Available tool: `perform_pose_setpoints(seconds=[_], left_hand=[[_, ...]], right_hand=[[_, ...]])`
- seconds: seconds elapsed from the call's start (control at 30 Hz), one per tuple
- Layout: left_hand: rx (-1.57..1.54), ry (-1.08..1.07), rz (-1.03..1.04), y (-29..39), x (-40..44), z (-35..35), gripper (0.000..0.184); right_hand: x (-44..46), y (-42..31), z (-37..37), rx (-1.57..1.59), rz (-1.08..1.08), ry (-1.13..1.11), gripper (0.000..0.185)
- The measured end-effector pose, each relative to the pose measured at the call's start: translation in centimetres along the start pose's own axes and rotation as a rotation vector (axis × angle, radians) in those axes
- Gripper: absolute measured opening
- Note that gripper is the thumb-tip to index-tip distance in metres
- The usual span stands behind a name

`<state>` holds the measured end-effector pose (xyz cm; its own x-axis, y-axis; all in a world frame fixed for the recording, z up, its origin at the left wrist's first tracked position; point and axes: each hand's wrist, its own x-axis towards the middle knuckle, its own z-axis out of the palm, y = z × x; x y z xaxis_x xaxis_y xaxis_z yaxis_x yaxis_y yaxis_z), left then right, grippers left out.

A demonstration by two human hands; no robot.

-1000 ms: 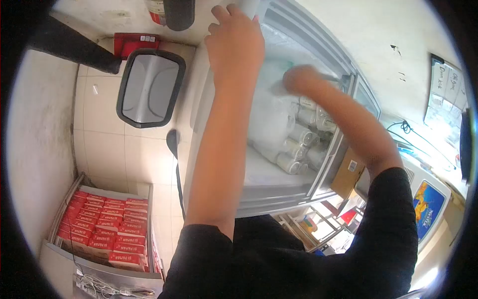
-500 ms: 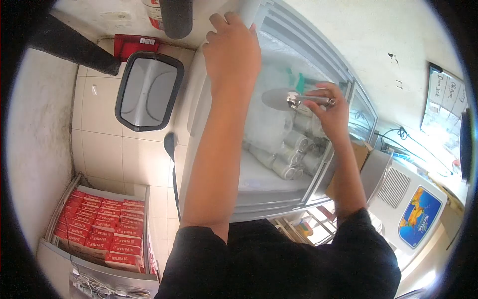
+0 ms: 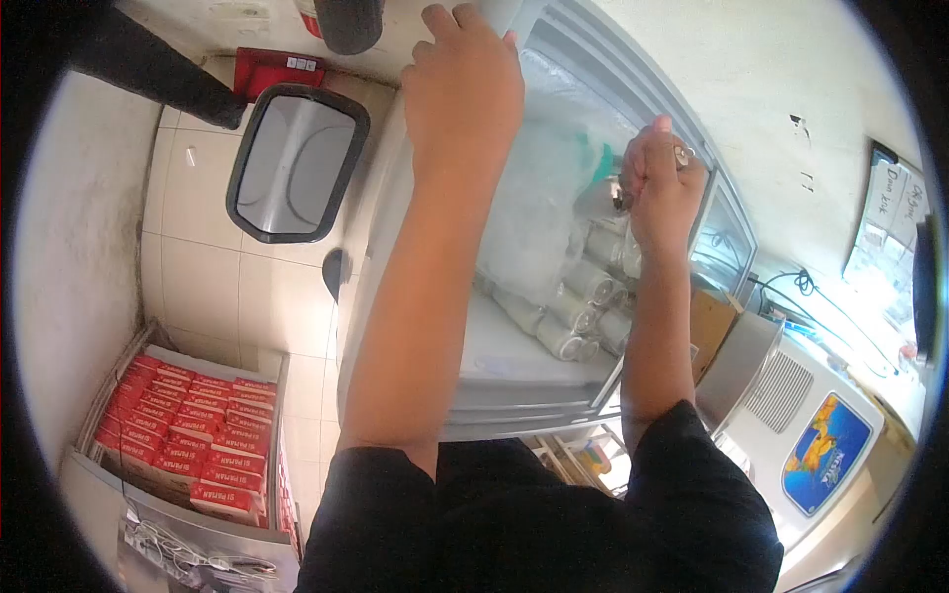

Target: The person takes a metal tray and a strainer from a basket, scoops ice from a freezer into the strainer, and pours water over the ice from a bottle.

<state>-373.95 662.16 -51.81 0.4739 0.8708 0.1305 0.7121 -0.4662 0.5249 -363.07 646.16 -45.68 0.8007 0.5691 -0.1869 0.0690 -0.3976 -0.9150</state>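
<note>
An open chest freezer (image 3: 534, 390) holds a clear plastic bag of ice (image 3: 529, 237) and several frosty wrapped cylinders (image 3: 568, 331). My right hand (image 3: 667, 183) is closed round the handle of a metal scoop (image 3: 599, 198), whose head is beside a green strip (image 3: 605, 160) at the bag's right side. My left hand (image 3: 463, 84) rests at the freezer's upper left edge, fingers bent over it; what they hold, if anything, is hidden.
To the left stand a bin with a grey lid (image 3: 297, 163) and a crate of red boxes (image 3: 193, 435). A white machine with a blue label (image 3: 828, 455) and a cardboard box (image 3: 712, 321) are at the right. A whiteboard (image 3: 885, 217) hangs on the wall.
My right hand came up out of the freezer with the scoop, then turned it, and the scoop head moved right and points less across the bag. My left hand stayed at the freezer's edge.
</note>
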Motion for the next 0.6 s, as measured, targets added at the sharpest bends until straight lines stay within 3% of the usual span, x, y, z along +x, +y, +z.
perform_pose_setpoints(seconds=[0.07, 0.17, 0.27, 0.37, 0.43, 0.53, 0.57, 0.6], left_hand=[[-0.001, 0.022, 0.008, -0.1, 0.0, 0.2, 0.04], [-0.037, -0.136, -0.089, 0.8, 0.3, -2.7, 0.034], [-0.024, -0.088, -0.075, 0.9, -0.1, -2.8, 0.031], [0.099, -0.083, -0.048, 0.6, -0.2, -2.0, 0.031], [0.091, -0.078, -0.031, 0.9, -0.5, -2.3, 0.031], [0.111, -0.05, 0.003, 0.5, 0.1, -1.8, 0.031], [0.116, -0.063, 0.012, 0.5, -0.5, -1.6, 0.032], [0.103, -0.073, -0.004, 0.5, -0.9, -1.6, 0.032]], right_hand=[[-0.2, 0.3, 0.5, 0.266, 0.053, 0.031, 0.048], [-1.5, 1.4, 0.8, 0.256, 0.056, 0.017, 0.05], [-2.8, 1.6, 1.2, 0.247, -0.191, -0.015, 0.047], [-3.6, 7.6, 2.9, 0.034, -0.225, 0.107, 0.047], [-4.0, 16.5, 2.3, -0.585, -0.232, 0.019, 0.043], [-2.5, 8.5, 2.9, -0.035, -0.161, 0.136, 0.042], [-2.5, 5.9, 1.3, 0.048, -0.168, -0.086, 0.041], [-2.0, 3.8, 0.4, 0.157, -0.183, -0.139, 0.041]])
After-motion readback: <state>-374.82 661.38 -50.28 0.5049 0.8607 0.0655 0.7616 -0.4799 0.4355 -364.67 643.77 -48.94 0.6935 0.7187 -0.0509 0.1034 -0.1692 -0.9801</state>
